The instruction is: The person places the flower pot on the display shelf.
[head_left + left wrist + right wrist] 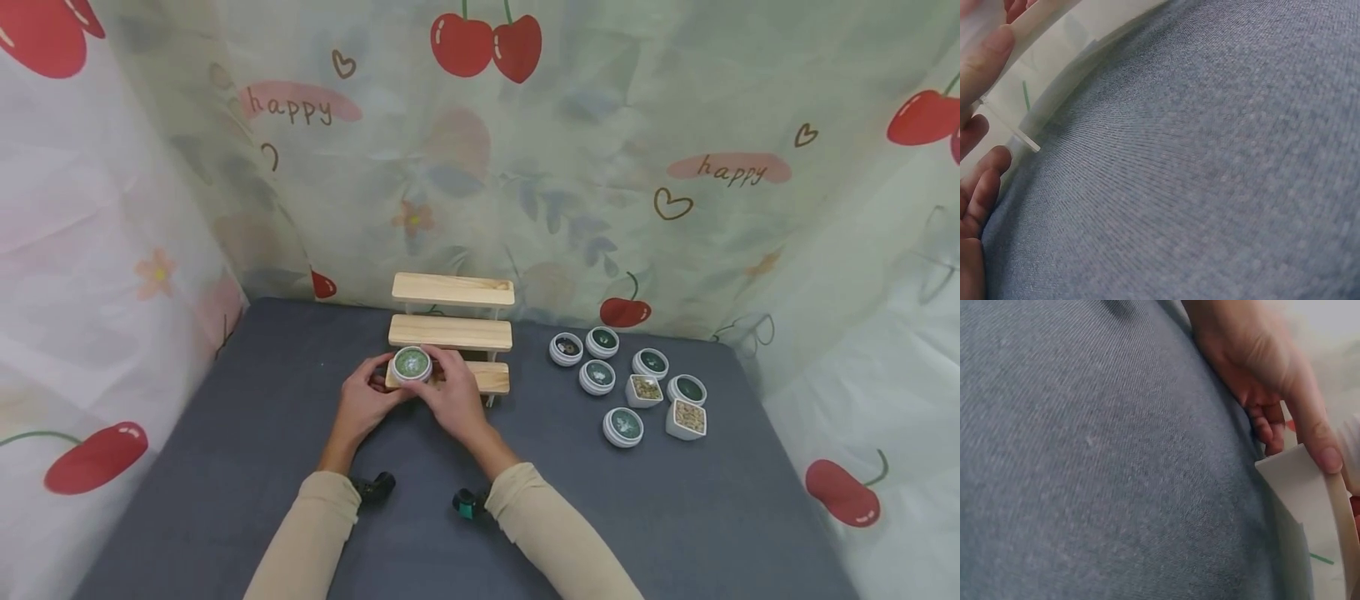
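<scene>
On the left end of the wooden stand's [450, 332] lowest step [489, 378], or just over it, I see a round white tub [412, 363] with a green top; whether its base touches the wood I can't tell from where I stand. The person's left hand [366, 395] grips the tub from one side and the right hand [456, 402] from the other, thumbs and fingers closed about it. Right of the stand, six more round tubs [597, 377] sit loosely scattered, most with dark green tops, along with two square white pots [686, 420] filled with something pale and grainy. Under the stand spreads a dark grey cloth [285, 400]. Behind the stand hangs a pale curtain [465, 158] printed with cherries, hearts and the word "happy". Nearer the person than the stand, two beige sleeves [309, 521] reach in, a dark device [375, 489] at each wrist.
</scene>
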Demonstrator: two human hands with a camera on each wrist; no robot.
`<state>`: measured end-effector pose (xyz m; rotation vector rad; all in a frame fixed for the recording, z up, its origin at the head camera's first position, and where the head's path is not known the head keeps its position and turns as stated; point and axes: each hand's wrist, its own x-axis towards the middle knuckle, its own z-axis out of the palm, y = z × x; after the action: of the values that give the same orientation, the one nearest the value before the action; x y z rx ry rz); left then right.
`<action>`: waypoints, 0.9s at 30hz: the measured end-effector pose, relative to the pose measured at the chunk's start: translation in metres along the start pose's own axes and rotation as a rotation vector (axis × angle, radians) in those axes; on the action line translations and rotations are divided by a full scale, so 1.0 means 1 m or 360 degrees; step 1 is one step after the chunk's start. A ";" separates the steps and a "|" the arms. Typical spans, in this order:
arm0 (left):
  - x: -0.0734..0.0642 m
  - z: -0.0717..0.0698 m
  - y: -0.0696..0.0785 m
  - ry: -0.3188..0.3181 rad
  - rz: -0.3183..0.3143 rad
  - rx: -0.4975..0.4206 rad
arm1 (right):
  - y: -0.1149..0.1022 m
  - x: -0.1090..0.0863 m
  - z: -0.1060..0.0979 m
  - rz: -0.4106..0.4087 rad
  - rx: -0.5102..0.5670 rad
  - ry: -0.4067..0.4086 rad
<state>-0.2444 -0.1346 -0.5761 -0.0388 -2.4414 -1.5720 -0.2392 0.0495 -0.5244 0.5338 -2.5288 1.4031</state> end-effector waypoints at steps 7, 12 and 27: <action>-0.001 -0.001 0.001 -0.0002 -0.0006 -0.0029 | -0.005 -0.001 0.003 0.0062 0.0074 0.0014; -0.001 -0.001 0.002 -0.0022 -0.0035 -0.0014 | -0.006 -0.004 0.002 0.0087 0.0042 -0.0012; -0.003 0.000 0.004 -0.0003 -0.0049 -0.0004 | 0.005 -0.023 -0.052 0.0138 0.0033 -0.0114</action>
<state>-0.2412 -0.1324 -0.5731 -0.0031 -2.4530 -1.5889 -0.2203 0.1008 -0.5088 0.4917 -2.6258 1.4668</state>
